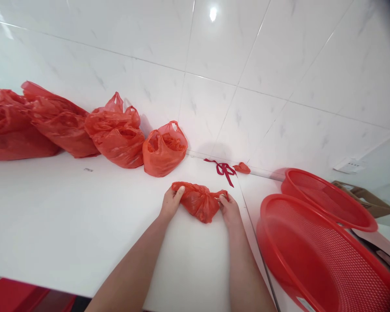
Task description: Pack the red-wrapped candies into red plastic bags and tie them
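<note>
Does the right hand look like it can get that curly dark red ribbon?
Probably yes: the ribbon lies just beyond the right hand, with nothing visible blocking the way. But its fingers are holding the red plastic bag, so it would likely need to let go first.

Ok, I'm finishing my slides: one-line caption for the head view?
Left hand and right hand hold a gathered red plastic bag at a white table, two red plastic baskets alongside.
</note>
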The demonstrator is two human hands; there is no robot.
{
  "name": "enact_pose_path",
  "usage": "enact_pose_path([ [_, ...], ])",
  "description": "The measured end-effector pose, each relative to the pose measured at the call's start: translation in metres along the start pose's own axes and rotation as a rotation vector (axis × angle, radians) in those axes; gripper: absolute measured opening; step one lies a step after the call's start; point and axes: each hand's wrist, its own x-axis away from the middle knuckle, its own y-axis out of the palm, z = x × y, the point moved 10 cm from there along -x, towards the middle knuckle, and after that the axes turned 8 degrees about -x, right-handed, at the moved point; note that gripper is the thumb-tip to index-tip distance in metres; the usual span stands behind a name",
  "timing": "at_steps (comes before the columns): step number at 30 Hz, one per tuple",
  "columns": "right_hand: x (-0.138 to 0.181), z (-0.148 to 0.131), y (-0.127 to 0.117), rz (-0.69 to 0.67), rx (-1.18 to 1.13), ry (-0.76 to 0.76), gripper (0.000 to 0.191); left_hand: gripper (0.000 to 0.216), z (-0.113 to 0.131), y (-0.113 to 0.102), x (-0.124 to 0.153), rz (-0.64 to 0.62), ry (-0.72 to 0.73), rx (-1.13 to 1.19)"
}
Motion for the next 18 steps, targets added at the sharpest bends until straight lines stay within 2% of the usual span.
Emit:
enact_pose_path([
  [4, 0.003, 0.001, 0.005, -0.031, 0.009, -0.004, 0.055, 0.035, 0.003, 0.006, 0.003, -0.034, -0.015, -0.004],
  [10, 0.006, -0.001, 0.012, -0.069, -0.191, 0.019, 0.041, 0.044, 0.012, 0.019, 0.008, -0.078, 0.028, 0.035],
  [13, 0.009, 0.008, 0.018, -0.089, -0.085, 0.076, 0.040, 0.035, 0.023, 0.022, 0.012, -0.073, 0.116, -0.025],
  [16, 0.012, 0.017, 0.023, -0.093, 0.082, 0.111, 0.041, 0.023, 0.036, 0.029, 0.016, -0.119, 0.222, -0.082],
  [18, 0.014, 0.020, 0.027, -0.105, 0.132, 0.106, 0.039, 0.015, 0.035, 0.030, 0.016, -0.127, 0.209, -0.100],
])
